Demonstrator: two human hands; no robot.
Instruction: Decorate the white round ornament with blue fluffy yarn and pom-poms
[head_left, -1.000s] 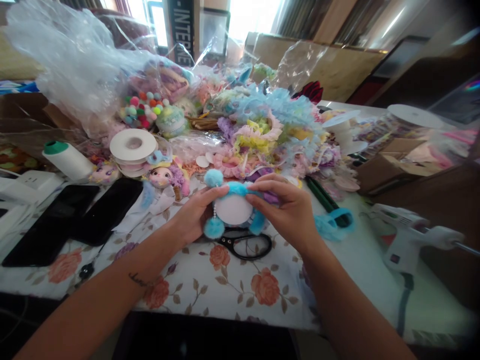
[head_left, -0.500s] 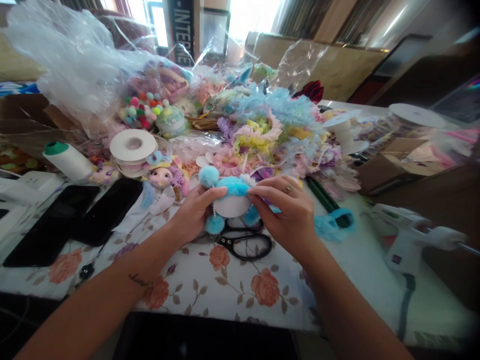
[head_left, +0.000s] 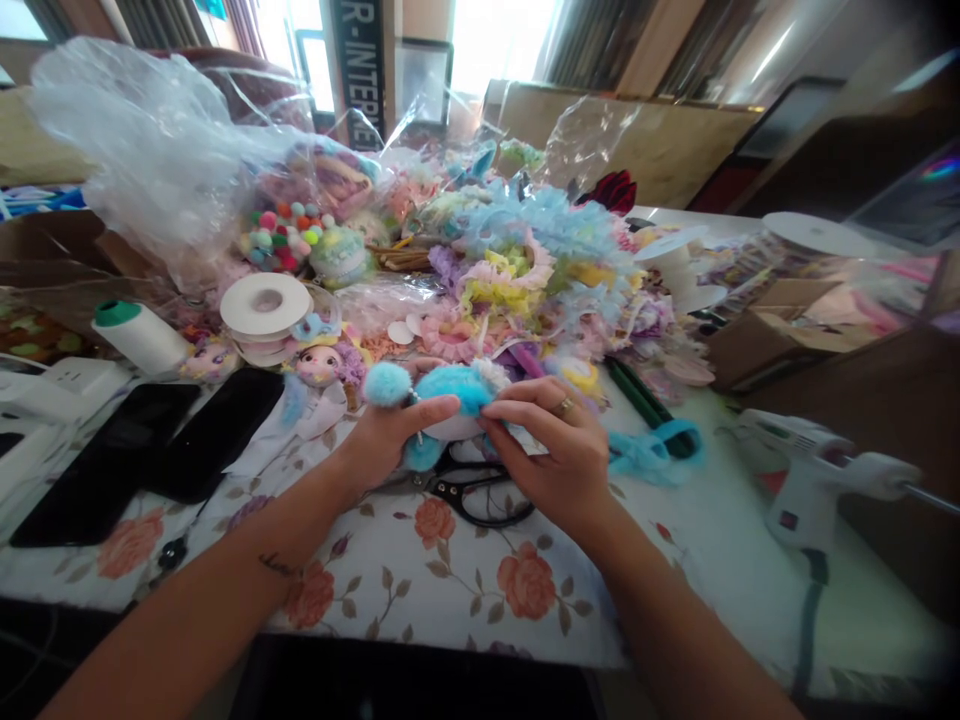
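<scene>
fluffy blue piece: the blue fluff (head_left: pixel 454 385) is held at the middle of the scene, just above the surface (head_left: pixel 720 540); whether it is rested on anything beneath cannot be told.
left hand: the left end is gripped by the left hand (head_left: pixel 382 435), with the thumb laid over the front and the fingers mostly hidden behind.
right hand: the right edge is pinched between thumb and fingertips of the right hand (head_left: pixel 562 450); the two hands are set apart, with the piece between them.
step in hand: by judgement, the fluff is being worked along the edge of the white disc (head_left: pixel 454 430) by the right hand while the piece is steadied by the left.
next move: a firm left grip and a light, exact pinch at the edge seem called for, so that the disc is kept from turning.
direction: the white face of the disc is turned toward the near side; the fluff is set along its far, upper edge.
long axis: the fluff is stretched roughly left to right, across the scene.
pompoms: one blue pompom (head_left: pixel 388 384) is seen at the far left of the piece, another (head_left: pixel 421 453) at its near left.
scissors: black scissors (head_left: pixel 450 490) are laid just nearer than the piece.
glue gun: a white glue gun (head_left: pixel 806 450) is placed well apart, to the right.
</scene>
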